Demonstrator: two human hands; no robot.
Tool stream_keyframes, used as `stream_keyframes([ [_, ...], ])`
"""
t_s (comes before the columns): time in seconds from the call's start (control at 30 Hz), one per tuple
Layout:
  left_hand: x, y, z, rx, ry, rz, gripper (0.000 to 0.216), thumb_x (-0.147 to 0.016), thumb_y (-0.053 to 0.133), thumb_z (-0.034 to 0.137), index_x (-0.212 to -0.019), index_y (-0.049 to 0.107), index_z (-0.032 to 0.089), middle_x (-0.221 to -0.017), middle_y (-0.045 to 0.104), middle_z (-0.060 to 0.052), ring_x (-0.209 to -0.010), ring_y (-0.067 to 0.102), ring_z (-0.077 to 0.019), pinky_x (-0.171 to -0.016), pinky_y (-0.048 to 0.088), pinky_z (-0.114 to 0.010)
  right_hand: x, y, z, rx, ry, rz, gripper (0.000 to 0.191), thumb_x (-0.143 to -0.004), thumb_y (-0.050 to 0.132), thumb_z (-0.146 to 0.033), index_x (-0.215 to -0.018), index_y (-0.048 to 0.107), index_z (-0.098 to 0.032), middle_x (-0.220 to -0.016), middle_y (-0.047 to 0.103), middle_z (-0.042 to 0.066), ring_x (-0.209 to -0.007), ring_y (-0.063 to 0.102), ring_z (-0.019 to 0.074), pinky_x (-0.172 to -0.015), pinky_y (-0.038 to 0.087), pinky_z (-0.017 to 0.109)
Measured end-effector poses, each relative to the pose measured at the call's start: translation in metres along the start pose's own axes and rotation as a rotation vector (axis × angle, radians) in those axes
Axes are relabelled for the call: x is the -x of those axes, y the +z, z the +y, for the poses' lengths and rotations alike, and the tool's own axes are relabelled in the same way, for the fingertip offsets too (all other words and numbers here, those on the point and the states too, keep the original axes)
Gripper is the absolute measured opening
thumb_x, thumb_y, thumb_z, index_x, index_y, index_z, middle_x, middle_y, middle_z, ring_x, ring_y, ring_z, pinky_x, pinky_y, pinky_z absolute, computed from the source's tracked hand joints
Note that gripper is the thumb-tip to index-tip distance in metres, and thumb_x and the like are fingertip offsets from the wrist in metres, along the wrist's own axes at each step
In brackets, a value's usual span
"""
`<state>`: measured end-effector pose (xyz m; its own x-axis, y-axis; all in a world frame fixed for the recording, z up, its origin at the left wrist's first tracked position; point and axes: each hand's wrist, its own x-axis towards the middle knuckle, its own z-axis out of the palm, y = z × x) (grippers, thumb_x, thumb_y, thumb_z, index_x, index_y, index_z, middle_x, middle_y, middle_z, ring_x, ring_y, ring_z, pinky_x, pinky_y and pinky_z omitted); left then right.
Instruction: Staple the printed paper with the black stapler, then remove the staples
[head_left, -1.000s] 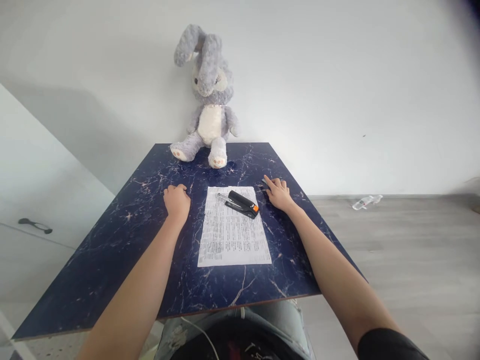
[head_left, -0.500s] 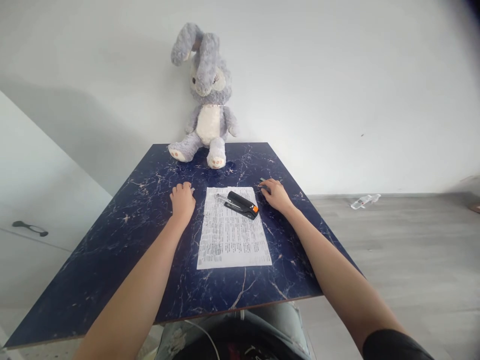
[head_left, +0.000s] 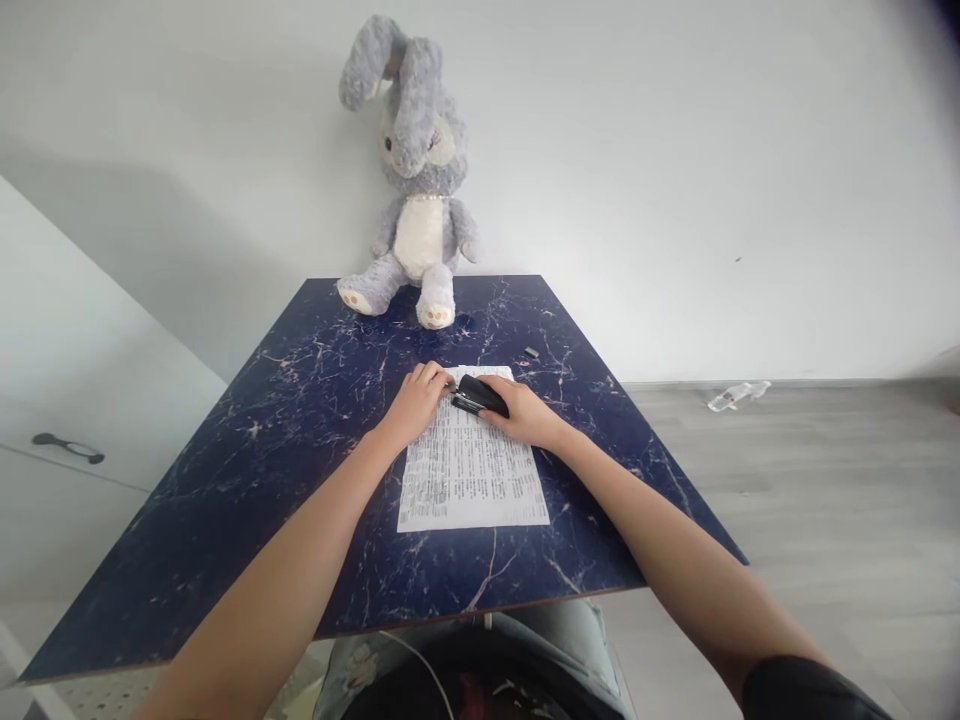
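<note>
In the head view, you are looking down on a dark blue marbled table (head_left: 300, 440), with the black stapler (head_left: 487, 393) resting over the far part of a printed sheet (head_left: 480, 480). The stapler's staple channel is serving as the nearest thing to a container here, and what it is holding is too small and too covered by your fingers to make out. At your left, a white cabinet (head_left: 97, 350) is showing a dark handle (head_left: 67, 447), its inside staying out of sight.

The stapler is pointing its front end toward your left and slightly away from you. Its long axis is running slantwise across the sheet, from the near right to the far left, and its upper and lower parts are standing apart at the front.

Your right hand (head_left: 525, 412) is wrapping around the stapler's rear end, thumb on the near side and fingers over the top. Your left hand (head_left: 418, 402) is curling its fingertips close beside the front end, over the sheet's left edge; you are not showing clearly whether they are pinching anything.

A small grey-green strip (head_left: 531, 352) is lying beyond your right hand. A plush rabbit (head_left: 421, 235) is sitting at the table's far edge, facing you.
</note>
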<state>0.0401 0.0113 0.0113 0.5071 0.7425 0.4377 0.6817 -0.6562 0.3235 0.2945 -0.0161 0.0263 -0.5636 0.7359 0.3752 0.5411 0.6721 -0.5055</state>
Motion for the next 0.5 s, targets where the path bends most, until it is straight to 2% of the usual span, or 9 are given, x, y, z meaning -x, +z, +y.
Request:
stream_keyframes([
  [0.23, -0.0022, -0.0052, 0.0057, -0.077, 0.033, -0.047, 0.027, -0.105, 0.043, 0.014, -0.117, 0.067, 0.02, -0.116, 0.063, -0.012, -0.11, 0.055, -0.0297, -0.088, 0.038, -0.041, -0.0006, 0.0004, 0.0057, -0.014, -0.01, 0.01, 0.047, -0.093, 0.064, -0.023, -0.138, 0.055, -0.019, -0.126, 0.069, 0.012, -0.109, 0.066, 0.0271, -0.095, 0.053, 0.042],
  [0.5, -0.0023, -0.0038, 0.0018, -0.06, 0.071, -0.037, 0.023, -0.103, 0.05, 0.016, -0.112, 0.07, 0.021, -0.113, 0.064, -0.011, -0.109, 0.055, -0.0293, -0.089, 0.04, -0.041, -0.0004, -0.0032, 0.0027, -0.044, 0.001, -0.011, 0.044, -0.093, 0.065, -0.023, -0.136, 0.056, -0.018, -0.123, 0.07, 0.011, -0.107, 0.065, 0.0268, -0.094, 0.051, 0.041],
])
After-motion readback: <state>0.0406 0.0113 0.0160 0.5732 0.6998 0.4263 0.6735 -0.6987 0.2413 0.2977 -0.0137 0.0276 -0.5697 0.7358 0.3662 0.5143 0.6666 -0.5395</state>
